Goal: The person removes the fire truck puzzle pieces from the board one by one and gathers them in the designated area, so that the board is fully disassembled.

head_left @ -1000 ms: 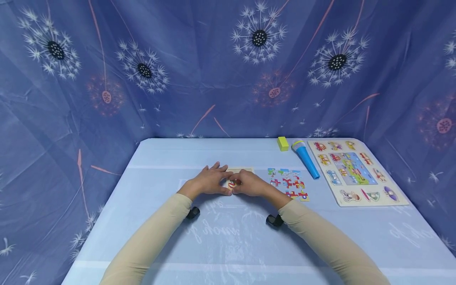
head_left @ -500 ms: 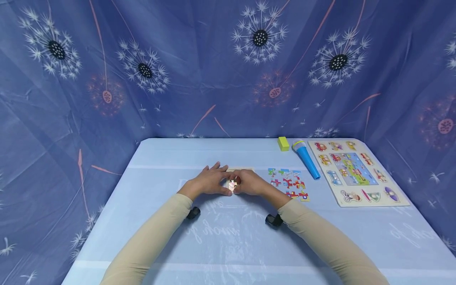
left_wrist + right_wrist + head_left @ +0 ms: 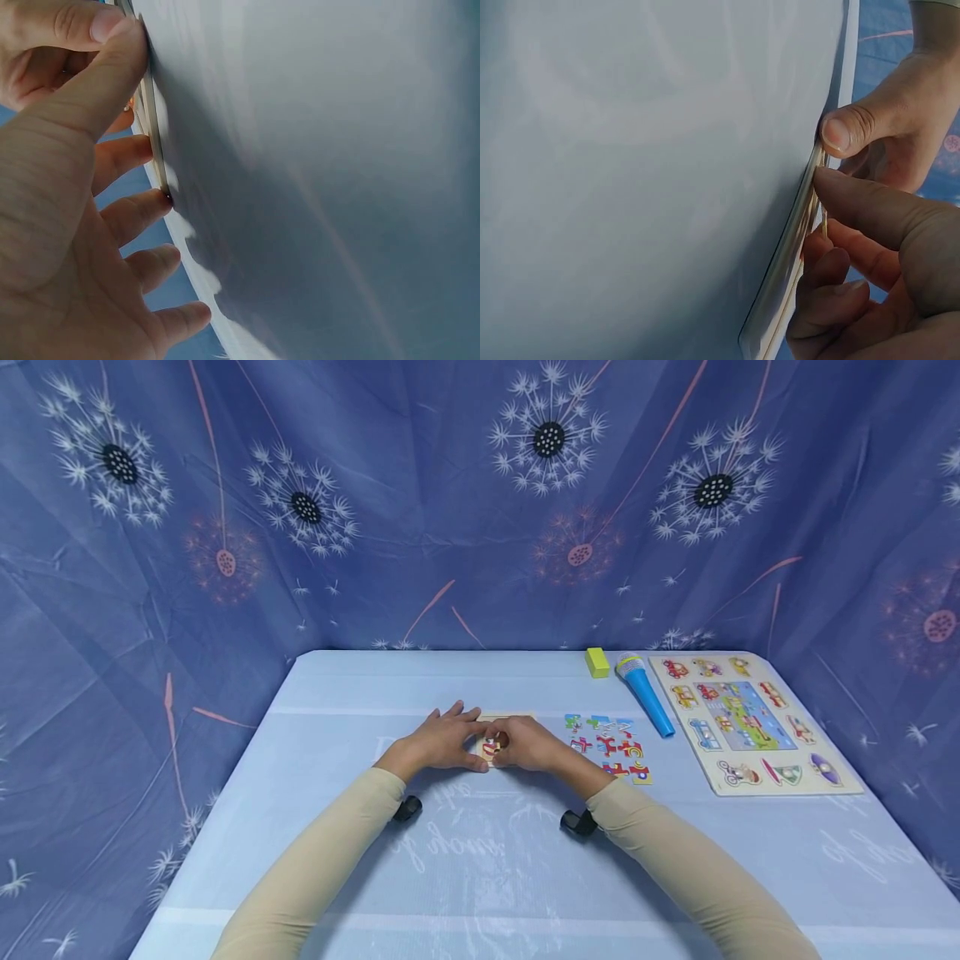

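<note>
A small jigsaw board (image 3: 517, 716) with a pale wooden rim lies between the two hands at the table's middle. My left hand (image 3: 441, 742) spreads over its left side, thumb at the near corner; in the left wrist view its fingers (image 3: 135, 214) touch the board's edge. From the right, my right hand (image 3: 528, 745) pinches a jigsaw piece (image 3: 825, 225), seen edge-on in the right wrist view, with thumb and fingertips close over the board. Red and yellow printing (image 3: 491, 748) shows in the gap between the hands. Most of the board's face is hidden under them.
Several loose jigsaw pieces (image 3: 607, 746) lie in rows to the right. Beyond them are a yellow block (image 3: 597, 662), a blue toy microphone (image 3: 645, 693) and a large wooden peg puzzle (image 3: 750, 777). A patterned blue curtain (image 3: 420, 510) hangs behind the table (image 3: 315, 843).
The area between the hands showed red, then a pale jigsaw shape half a second ago, and now red and yellow again. The right fingers shifted slightly; the left hand stayed in place.
</note>
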### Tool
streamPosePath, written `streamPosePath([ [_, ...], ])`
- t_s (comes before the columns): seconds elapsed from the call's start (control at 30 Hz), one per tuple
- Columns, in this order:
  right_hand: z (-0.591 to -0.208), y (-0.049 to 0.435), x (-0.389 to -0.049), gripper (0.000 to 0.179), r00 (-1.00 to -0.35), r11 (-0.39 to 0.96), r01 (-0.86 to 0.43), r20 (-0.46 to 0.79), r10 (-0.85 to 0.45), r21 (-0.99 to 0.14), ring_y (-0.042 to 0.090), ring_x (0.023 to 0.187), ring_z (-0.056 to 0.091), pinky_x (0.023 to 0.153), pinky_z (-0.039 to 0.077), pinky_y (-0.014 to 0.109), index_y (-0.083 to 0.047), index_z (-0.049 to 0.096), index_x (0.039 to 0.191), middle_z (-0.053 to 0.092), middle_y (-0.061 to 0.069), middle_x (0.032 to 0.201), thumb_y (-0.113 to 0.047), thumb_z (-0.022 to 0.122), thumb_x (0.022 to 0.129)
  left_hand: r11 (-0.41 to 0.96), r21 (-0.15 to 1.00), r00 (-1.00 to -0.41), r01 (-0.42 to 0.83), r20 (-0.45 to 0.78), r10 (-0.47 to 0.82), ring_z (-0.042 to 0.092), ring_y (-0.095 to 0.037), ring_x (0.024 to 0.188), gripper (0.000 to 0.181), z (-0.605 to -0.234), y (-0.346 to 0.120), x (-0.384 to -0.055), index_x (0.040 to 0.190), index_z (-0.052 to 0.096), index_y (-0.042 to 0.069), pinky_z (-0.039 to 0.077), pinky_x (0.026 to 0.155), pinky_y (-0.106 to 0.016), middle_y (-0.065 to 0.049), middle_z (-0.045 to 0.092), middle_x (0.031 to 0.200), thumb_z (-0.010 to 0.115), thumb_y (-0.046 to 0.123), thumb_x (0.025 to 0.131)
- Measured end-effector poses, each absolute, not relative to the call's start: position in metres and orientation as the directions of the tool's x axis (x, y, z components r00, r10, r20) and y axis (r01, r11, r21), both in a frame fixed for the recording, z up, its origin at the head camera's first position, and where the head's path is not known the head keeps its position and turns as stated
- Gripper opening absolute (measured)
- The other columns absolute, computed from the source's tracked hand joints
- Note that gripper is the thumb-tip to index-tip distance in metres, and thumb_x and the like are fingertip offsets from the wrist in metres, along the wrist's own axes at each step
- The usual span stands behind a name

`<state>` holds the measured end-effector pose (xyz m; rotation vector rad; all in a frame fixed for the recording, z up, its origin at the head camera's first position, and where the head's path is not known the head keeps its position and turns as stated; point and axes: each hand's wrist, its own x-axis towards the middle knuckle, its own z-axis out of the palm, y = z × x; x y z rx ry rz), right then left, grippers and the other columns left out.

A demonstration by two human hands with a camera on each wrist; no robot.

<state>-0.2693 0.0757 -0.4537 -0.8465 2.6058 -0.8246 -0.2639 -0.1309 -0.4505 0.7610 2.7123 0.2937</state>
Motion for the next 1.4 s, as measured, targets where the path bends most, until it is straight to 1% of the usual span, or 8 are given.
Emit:
streamPosePath([
  [0.1,-0.452,0.082,-0.268,0.036,-0.785,0.662,-0.471,-0.065,-0.617,-0.583,0.012,0.08,0.058,0.075,0.048,0.031,-0.006,0.072,0.115,0.065,-0.001,0.087,-0.008,0.084,0.081,0.84,0.269,-0.812,0.471,-0.24,0.532,0.011,-0.037,0.157,0.082,-0.45,-0.13,-0.264,0.156,0.045,0.029,0.017,0.119,-0.068,-0.006,0.026,0.168,0.071,0.064,0.087],
  [0.23,-0.447,0.101,-0.261,0.039,-0.777,0.64,-0.475,-0.053,-0.627,-0.605,0.014,0.087,0.06,0.078,0.051,0.032,-0.003,0.071,0.12,0.067,0.001,0.096,-0.01,0.082,0.083,0.848,0.25,-0.813,0.468,-0.254,0.524,0.01,-0.038,0.157,0.084,-0.449,-0.129,-0.262,0.157,0.043,0.028,0.016,0.12,-0.068,-0.006,0.025,0.169,0.07,0.064,0.087],
  [0.37,-0.437,0.135,-0.252,0.039,-0.777,0.625,-0.454,-0.061,-0.626,-0.636,0.017,0.09,0.06,0.075,0.051,0.032,-0.004,0.069,0.125,0.066,0.003,0.103,-0.013,0.079,0.088,0.855,0.22,-0.821,0.469,-0.25,0.514,0.011,-0.038,0.157,0.085,-0.448,-0.128,-0.261,0.157,0.043,0.027,0.017,0.12,-0.067,-0.007,0.025,0.168,0.07,0.064,0.086],
  [0.57,-0.431,0.2,-0.242,0.04,-0.828,0.676,-0.383,-0.09,-0.553,-0.63,0.017,0.083,0.056,0.065,0.049,0.03,-0.004,0.068,0.127,0.065,0.002,0.099,-0.014,0.079,0.09,0.856,0.225,-0.823,0.466,-0.246,0.512,0.011,-0.039,0.157,0.085,-0.447,-0.127,-0.258,0.157,0.043,0.025,0.017,0.12,-0.067,-0.008,0.025,0.168,0.072,0.062,0.086],
  [0.7,-0.44,0.226,-0.237,0.039,-0.83,0.688,-0.372,-0.109,-0.547,-0.623,0.016,0.084,0.054,0.066,0.047,0.029,-0.004,0.07,0.125,0.063,0.0,0.095,-0.014,0.079,0.089,0.862,0.227,-0.825,0.453,-0.261,0.502,0.01,-0.04,0.157,0.085,-0.444,-0.126,-0.255,0.157,0.043,0.024,0.015,0.12,-0.068,-0.008,0.025,0.168,0.072,0.06,0.086],
  [0.93,-0.451,0.229,-0.232,0.039,-0.827,0.707,-0.409,-0.094,-0.555,-0.577,0.016,0.086,0.055,0.075,0.047,0.033,-0.004,0.07,0.125,0.064,-0.002,0.094,-0.012,0.081,0.087,0.87,0.206,-0.833,0.448,-0.257,0.49,0.011,-0.042,0.156,0.083,-0.443,-0.123,-0.252,0.156,0.045,0.023,0.016,0.119,-0.069,-0.01,0.027,0.167,0.073,0.058,0.087],
  [1.17,-0.452,0.225,-0.236,0.041,-0.81,0.689,-0.452,-0.063,-0.584,-0.567,0.015,0.086,0.056,0.074,0.047,0.034,-0.004,0.07,0.126,0.065,0.0,0.094,-0.013,0.081,0.087,0.864,0.213,-0.83,0.456,-0.25,0.499,0.011,-0.043,0.155,0.082,-0.444,-0.121,-0.254,0.156,0.045,0.022,0.018,0.118,-0.07,-0.011,0.029,0.167,0.072,0.057,0.088],
  [1.4,-0.454,0.223,-0.24,0.042,-0.811,0.708,-0.444,-0.09,-0.579,-0.548,0.015,0.086,0.054,0.076,0.046,0.035,-0.005,0.07,0.126,0.064,-0.001,0.093,-0.014,0.081,0.087,0.865,0.197,-0.828,0.461,-0.254,0.5,0.011,-0.042,0.156,0.083,-0.445,-0.121,-0.257,0.157,0.044,0.022,0.018,0.118,-0.069,-0.01,0.028,0.167,0.071,0.059,0.088],
])
